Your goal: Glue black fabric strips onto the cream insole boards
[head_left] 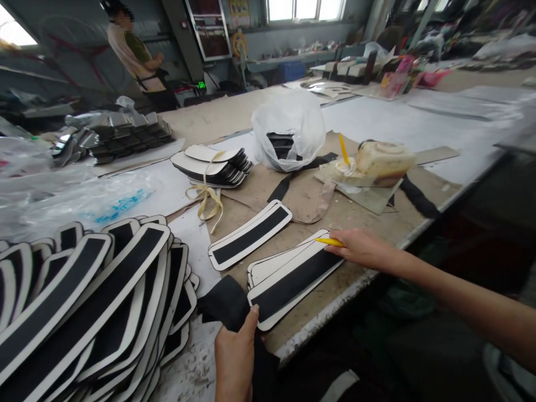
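Observation:
A long white panel with a black strip along its middle lies on top of a few pale panels at the table's front edge. At its near left end is my left hand, closed, with the thumb pressed on the panel's edge; the other fingers are mostly hidden. My right hand is closed around a thin yellow stick and touches the panel's far right end. A piece of black fabric lies beside my left hand. Just behind, a second, shorter white panel with a black strip rests on brown board.
At left spreads a large pile of black-striped panels. Further back are a tied stack of panels, a white plastic bag and a stained container beside another yellow stick. A person stands beyond the table.

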`<state>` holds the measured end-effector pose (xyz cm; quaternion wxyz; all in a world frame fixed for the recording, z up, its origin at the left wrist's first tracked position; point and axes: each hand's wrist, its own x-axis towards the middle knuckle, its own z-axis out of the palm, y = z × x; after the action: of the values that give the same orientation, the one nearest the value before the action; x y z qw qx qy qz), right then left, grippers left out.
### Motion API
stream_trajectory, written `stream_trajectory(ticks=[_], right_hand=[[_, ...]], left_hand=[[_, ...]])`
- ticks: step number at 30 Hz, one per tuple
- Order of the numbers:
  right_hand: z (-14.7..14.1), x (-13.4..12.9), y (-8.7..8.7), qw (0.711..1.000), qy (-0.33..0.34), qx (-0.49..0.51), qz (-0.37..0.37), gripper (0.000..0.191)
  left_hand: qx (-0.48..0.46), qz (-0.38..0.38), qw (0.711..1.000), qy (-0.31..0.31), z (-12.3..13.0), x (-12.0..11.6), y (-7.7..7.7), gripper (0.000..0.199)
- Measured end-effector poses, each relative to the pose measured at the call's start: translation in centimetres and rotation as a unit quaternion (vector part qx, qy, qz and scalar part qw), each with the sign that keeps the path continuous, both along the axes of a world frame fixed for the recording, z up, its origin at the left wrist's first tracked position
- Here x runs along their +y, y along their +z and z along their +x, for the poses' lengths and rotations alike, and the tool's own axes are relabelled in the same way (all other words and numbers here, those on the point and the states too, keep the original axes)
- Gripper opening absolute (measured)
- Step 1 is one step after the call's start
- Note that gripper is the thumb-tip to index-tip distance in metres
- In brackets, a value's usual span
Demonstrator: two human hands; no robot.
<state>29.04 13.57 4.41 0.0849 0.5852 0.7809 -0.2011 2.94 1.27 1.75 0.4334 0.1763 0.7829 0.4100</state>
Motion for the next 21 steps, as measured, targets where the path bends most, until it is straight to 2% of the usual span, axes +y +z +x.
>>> stream_trajectory(ticks=[7, 13, 21], right_hand=[[0.0, 0.1, -2.0, 0.999, -0.005, -0.034, 0.042, 0.036], [0.1, 0.2, -3.2, 0.997, -0.01, -0.035, 0.072, 0.035], [0.0, 0.0, -3.2, 0.995, -0.008, -0.038, 0.088, 0.03]], left_hand=[[0.014, -0.023, 1.0, 0.013, 0.0, -0.1, -0.2, 0.03], [-0.006, -0.017, 1.0, 0.023, -0.4, 0.0, -1.0, 0.036], [0.001, -0.06, 0.998, 0.019, -0.7, 0.2, -1.1, 0.042]])
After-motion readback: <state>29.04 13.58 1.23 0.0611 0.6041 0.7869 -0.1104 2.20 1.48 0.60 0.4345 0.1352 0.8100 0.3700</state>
